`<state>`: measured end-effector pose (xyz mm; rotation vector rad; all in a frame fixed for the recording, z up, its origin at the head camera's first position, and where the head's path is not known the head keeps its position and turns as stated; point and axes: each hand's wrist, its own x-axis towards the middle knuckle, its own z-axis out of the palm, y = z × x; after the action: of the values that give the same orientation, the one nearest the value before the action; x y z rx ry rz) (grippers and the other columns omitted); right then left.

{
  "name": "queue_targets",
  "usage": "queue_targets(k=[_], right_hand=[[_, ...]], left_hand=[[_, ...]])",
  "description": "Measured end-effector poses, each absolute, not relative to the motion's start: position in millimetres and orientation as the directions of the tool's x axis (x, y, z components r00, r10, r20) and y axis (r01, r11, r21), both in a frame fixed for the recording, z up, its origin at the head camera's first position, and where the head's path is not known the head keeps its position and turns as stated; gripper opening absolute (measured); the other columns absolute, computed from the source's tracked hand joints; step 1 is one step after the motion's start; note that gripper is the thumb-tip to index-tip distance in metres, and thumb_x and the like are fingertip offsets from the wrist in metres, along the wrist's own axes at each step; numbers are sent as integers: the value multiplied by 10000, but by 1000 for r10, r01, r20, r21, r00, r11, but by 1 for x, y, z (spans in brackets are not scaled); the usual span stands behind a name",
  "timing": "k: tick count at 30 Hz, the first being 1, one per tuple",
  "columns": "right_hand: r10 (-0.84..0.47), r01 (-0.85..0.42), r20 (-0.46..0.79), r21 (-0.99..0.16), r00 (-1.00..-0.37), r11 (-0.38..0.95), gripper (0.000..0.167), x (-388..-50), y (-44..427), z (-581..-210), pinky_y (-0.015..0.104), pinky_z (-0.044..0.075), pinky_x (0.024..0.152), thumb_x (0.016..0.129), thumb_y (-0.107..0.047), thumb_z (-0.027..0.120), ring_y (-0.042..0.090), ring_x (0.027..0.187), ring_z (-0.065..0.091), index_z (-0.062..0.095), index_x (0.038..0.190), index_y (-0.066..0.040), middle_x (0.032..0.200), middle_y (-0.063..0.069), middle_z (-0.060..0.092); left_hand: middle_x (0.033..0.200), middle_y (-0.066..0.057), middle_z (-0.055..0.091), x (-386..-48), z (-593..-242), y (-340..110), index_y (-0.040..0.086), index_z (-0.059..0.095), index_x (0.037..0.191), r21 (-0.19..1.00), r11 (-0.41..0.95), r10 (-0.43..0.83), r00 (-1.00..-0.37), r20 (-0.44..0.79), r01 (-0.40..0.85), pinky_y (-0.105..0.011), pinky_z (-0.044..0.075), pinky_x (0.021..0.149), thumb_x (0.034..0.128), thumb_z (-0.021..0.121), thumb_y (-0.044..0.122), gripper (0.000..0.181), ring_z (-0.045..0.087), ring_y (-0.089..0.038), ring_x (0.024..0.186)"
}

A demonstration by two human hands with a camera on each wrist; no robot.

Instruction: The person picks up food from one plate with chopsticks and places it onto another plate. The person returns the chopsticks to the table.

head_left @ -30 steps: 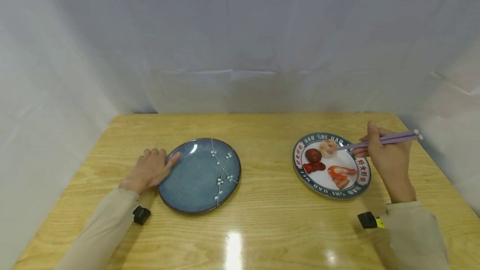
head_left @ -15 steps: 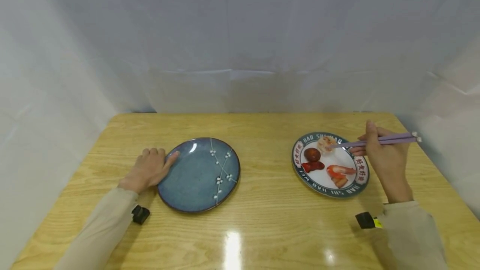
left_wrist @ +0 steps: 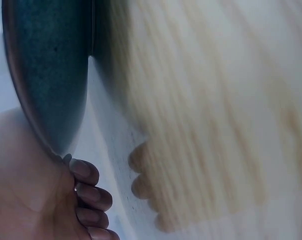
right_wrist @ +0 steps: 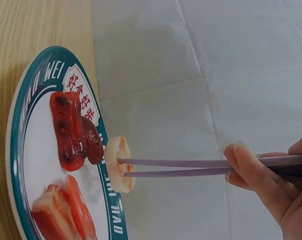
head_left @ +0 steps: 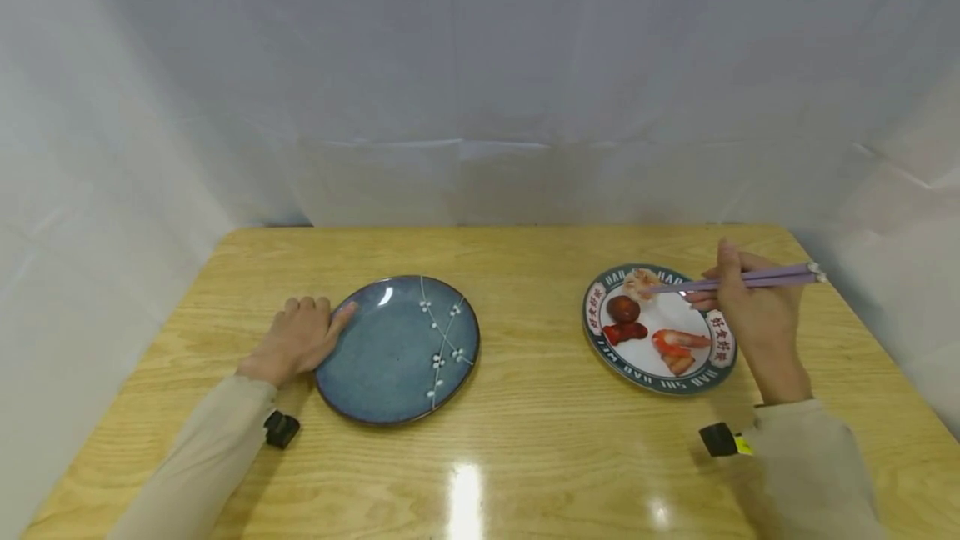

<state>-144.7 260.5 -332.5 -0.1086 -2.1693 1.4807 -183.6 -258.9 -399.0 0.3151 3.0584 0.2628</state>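
My right hand holds a pair of lilac chopsticks. Their tips are at a pale round slice, like lotus root, over the far rim of a green-bordered white plate. In the right wrist view the slice looks raised off the plate. On that plate lie a brown round piece, a red sausage-like piece and reddish, meat-like pieces. With the thumb over the rim and the fingers curled at its edge, my left hand grips a blue plate bearing a white blossom pattern.
Both plates are on a wooden table, the blue one left and the patterned one right. Grey-white sheeting hangs behind the table and along its sides. A small black device sits at each wrist.
The right hand has shifted a little left with the chopsticks. The pale slice has moved left and slightly away, towards the plate's far rim. The left hand stays on the blue plate.
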Motion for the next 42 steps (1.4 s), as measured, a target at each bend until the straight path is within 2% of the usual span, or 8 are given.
queue_targets(k=[6,13,23,30,37,42], right_hand=[[313,-230,383,-873,-869,430,481,-145,254,-332,222,480,427,1028,-249,458,62,439,621,643,899,176,540,-100,633],[296,-293,416,-877,-860,381,459,-145,245,-333,250,491,435,1022,-220,477,83,443,628,644,848,170,553,-10,653],[286,-312,412,-888,-865,338,442,-149,234,-333,263,497,440,1016,-216,496,105,450,637,645,829,155,544,-3,650],[280,-347,428,-890,-859,297,437,-146,223,-332,283,496,431,1003,-209,524,136,440,635,643,799,159,549,78,652],[300,-294,386,-904,-872,310,451,-143,213,-327,280,499,443,1006,-235,521,112,445,633,648,832,161,552,0,655],[307,-257,358,-910,-882,324,512,-138,206,-329,269,501,444,1006,-311,512,120,468,645,650,823,146,571,6,665]], left_hand=[[1058,-387,531,-183,-398,-258,-158,525,1068,178,964,206,-978,-40,196,-620,374,875,1049,250,465,682,484,-546,1014],[1028,-360,541,-183,-397,-257,-152,530,1046,179,963,209,-977,-36,200,-616,382,859,1051,264,452,660,493,-531,1000],[1030,-375,536,-183,-397,-257,-159,528,1054,187,963,207,-978,-39,197,-615,386,850,1050,262,458,672,493,-531,982],[1055,-390,527,-184,-399,-258,-165,520,1081,192,961,211,-976,-46,198,-622,370,877,1047,240,476,701,479,-545,1011],[1025,-380,536,-184,-399,-257,-157,527,1049,189,962,209,-977,-38,198,-613,379,860,1046,265,470,679,489,-536,982],[1012,-372,543,-185,-400,-257,-145,534,1014,194,960,213,-977,-30,203,-609,382,847,1046,278,465,662,492,-532,971]])
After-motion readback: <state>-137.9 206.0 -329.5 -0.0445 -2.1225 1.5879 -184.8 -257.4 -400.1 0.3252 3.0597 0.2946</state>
